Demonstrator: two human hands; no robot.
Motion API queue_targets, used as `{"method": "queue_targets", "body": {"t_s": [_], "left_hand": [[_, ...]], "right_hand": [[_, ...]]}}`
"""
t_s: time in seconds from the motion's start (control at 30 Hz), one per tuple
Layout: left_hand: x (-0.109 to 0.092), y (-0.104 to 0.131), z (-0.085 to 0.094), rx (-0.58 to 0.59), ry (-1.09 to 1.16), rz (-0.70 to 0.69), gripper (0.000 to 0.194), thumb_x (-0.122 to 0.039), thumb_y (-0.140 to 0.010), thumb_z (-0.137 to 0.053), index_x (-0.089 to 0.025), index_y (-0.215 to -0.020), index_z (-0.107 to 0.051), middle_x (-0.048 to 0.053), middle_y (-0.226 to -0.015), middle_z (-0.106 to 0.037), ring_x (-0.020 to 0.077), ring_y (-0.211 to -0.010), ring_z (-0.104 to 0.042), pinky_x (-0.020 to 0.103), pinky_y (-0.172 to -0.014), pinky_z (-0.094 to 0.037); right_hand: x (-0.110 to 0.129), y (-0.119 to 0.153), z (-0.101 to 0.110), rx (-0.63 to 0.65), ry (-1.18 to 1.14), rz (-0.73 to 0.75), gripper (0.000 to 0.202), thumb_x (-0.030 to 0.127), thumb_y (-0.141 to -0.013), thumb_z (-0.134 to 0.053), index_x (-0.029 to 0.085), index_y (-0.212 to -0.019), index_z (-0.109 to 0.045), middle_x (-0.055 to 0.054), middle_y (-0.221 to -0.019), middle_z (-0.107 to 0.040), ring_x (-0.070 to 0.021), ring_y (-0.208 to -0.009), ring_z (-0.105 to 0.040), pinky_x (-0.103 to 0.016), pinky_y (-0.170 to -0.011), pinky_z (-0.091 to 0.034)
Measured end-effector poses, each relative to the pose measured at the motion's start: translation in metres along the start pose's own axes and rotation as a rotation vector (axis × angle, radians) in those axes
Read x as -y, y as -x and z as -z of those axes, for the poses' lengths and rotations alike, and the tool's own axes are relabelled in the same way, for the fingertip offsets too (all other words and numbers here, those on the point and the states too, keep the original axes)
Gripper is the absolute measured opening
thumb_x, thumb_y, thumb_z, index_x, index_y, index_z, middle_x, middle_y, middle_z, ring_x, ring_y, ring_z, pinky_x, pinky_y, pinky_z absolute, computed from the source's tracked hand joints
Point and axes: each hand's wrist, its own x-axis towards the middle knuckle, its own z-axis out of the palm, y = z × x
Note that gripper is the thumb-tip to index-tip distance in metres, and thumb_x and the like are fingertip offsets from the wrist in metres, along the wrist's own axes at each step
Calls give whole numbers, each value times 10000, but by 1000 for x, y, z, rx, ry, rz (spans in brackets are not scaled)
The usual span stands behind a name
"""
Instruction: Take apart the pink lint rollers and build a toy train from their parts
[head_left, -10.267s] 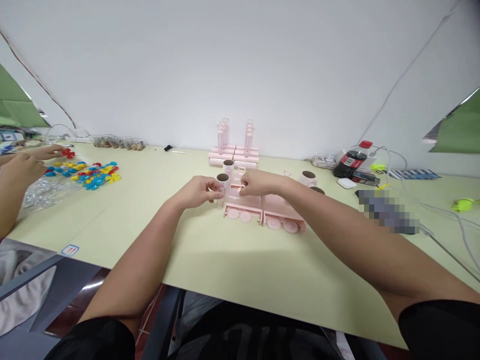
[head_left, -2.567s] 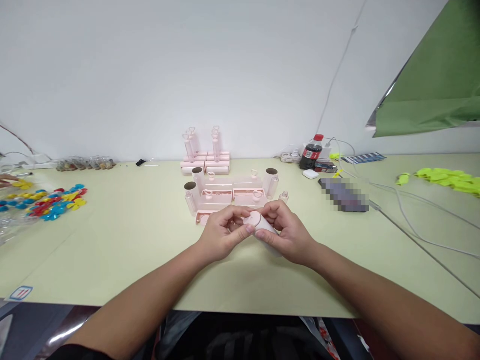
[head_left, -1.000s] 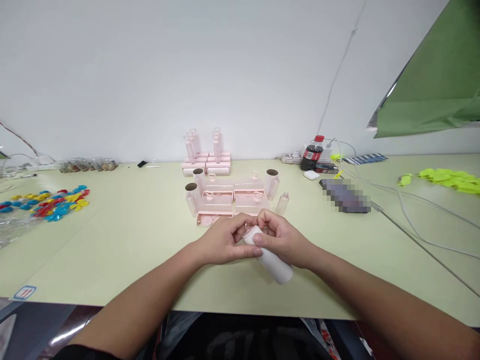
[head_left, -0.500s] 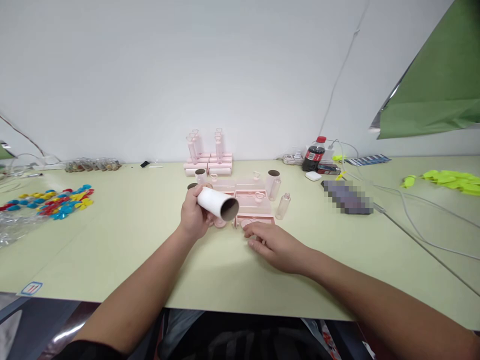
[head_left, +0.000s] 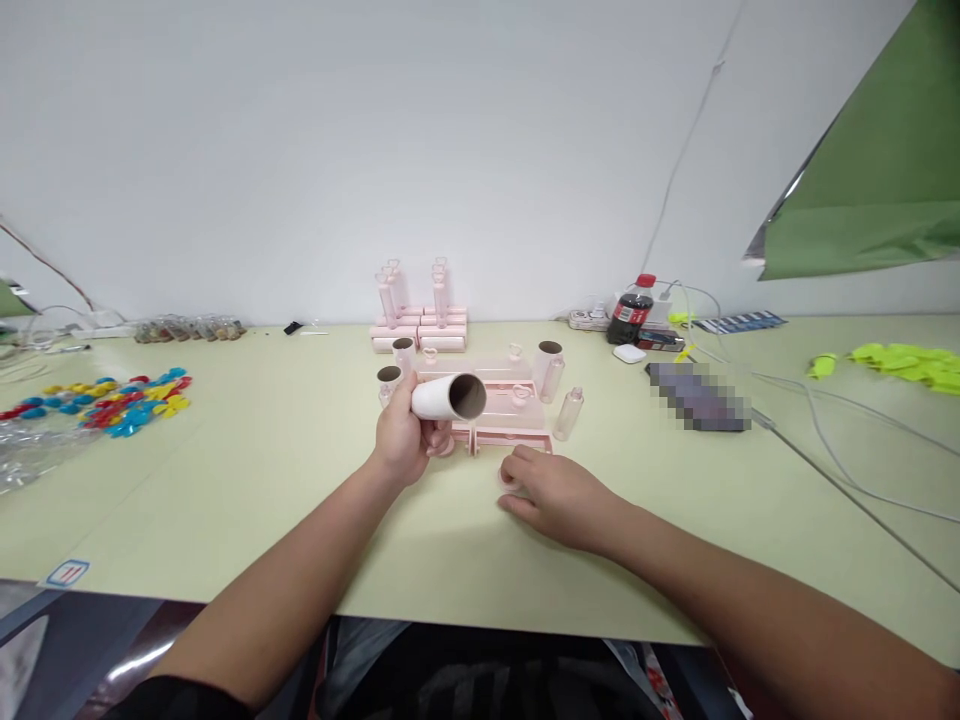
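My left hand is wrapped round a white roll with a cardboard core, tilted so that its open end faces me. Low over the table, my right hand has its fingers curled on a small pale pink round cap, mostly covered by them. Pink trays and clear pinkish lids lie just beyond both hands. Two clear pink bottle-like tubes stand there, one of them a tube to the right. More rolls stand upright, among them a roll at the back right.
Pink boxes with upright handles stand by the wall. On the right are a cola bottle, a blurred phone-like object, cables and yellow-green pieces. Coloured plastic pieces and clear bags lie on the left.
My right hand has drawn a pink round cap from the tray's edge towards me. My left hand has moved slightly right and up with the roll, turning its open end more towards me.
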Motion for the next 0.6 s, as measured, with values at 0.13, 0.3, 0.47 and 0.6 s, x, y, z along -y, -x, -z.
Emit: {"method": "queue_targets", "body": {"t_s": [0.13, 0.3, 0.47, 0.6], "left_hand": [[4, 1, 0, 0, 21, -4, 498, -651, -860, -418, -177, -740, -510, -36, -416, -463, 103, -290, -395, 227, -337, -322], [11, 1, 0, 40, -32, -41, 460, -631, -822, -504, -173, -783, -525, -32, -415, -497, 104, -279, -400, 213, -311, -295], [14, 2, -2, 50, -72, -21, 399, -574, -802, -539, -177, -773, -520, -33, -415, -503, 97, -275, -375, 205, -303, -257], [14, 2, -3, 10, -82, -21, 393, -561, -787, -563, -175, -740, -501, -41, -408, -487, 92, -284, -383, 210, -322, -267]], "right_hand": [[1, -3, -6, -14, 33, -8, 156, 314, -846, -593, 187, -926, -551, -75, -1019, -576, -200, -781, -565, -282, -606, -331], [1, -3, -11, 24, 61, 60, 78, 204, -837, -517, 180, -908, -535, -66, -945, -563, -178, -726, -539, -278, -585, -307], [4, 1, -8, 49, 72, 115, 119, 184, -787, -522, 169, -897, -565, -67, -913, -553, -161, -668, -515, -278, -566, -301], [5, 2, -6, 41, 49, 121, 73, 175, -782, -514, 168, -835, -563, -62, -902, -534, -141, -639, -484, -274, -567, -309]]}}
